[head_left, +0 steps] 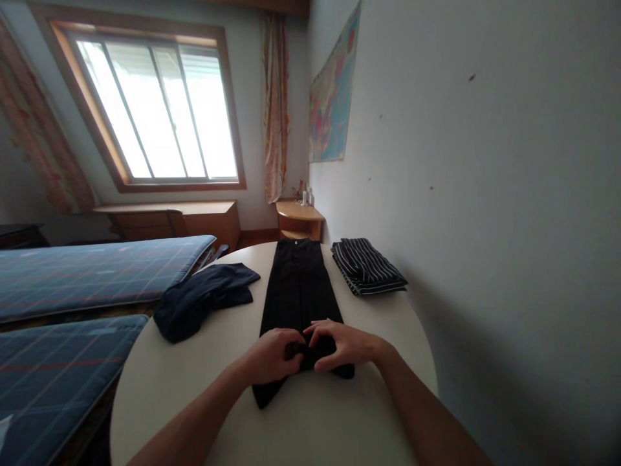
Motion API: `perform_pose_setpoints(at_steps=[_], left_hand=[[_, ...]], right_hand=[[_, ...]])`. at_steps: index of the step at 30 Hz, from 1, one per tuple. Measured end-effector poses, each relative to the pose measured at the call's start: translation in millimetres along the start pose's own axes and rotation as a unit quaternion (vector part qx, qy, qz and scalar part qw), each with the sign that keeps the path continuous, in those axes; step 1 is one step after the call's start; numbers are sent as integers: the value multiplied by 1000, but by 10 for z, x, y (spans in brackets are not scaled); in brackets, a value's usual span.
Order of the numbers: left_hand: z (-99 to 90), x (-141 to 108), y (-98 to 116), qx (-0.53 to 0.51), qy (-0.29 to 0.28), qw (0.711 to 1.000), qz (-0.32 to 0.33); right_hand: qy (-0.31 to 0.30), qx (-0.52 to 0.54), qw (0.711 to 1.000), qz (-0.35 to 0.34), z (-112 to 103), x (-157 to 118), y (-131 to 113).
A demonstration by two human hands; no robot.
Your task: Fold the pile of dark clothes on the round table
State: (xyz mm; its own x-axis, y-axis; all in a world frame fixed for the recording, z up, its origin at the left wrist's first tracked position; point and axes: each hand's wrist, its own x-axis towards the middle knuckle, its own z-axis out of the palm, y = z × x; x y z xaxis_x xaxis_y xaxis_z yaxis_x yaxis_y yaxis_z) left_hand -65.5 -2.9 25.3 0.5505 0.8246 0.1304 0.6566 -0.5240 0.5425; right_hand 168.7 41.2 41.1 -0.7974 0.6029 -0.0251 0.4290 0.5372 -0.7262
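A pair of black trousers [297, 281] lies lengthwise on the round white table [194, 395], waistband at the far end and leg ends towards me. My left hand [274, 356] is at the lower part of the legs, with fingers and thumb curled round a bit of the dark cloth. Close beside it, my right hand [342, 344] rests over the other leg, thumb and fingers spread apart with black cloth showing between them. The leg ends are uneven, the left one reaching nearer to me.
Folded black-and-white striped clothing [369, 266] lies at the table's right, near the wall [485, 226]. A crumpled dark navy garment [206, 298] is on the left. Beyond the table's left edge are blue plaid mattresses [97, 275]. A wooden corner shelf [298, 210] stands behind.
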Motion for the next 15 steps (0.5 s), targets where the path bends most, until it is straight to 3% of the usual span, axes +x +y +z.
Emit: perform_pose_setpoints(at_steps=[4,9,15], left_hand=[[16,29,-52,-21,25,999,-37],[24,41,-83,-45,52,996,-62],[-197,-95,-152,-44,42,997,-46]], right_hand=[[13,-16,1000,-17,35,38,23],[74,-81,994,-15,69,86,38],[156,-95,982,49,106,138,102]])
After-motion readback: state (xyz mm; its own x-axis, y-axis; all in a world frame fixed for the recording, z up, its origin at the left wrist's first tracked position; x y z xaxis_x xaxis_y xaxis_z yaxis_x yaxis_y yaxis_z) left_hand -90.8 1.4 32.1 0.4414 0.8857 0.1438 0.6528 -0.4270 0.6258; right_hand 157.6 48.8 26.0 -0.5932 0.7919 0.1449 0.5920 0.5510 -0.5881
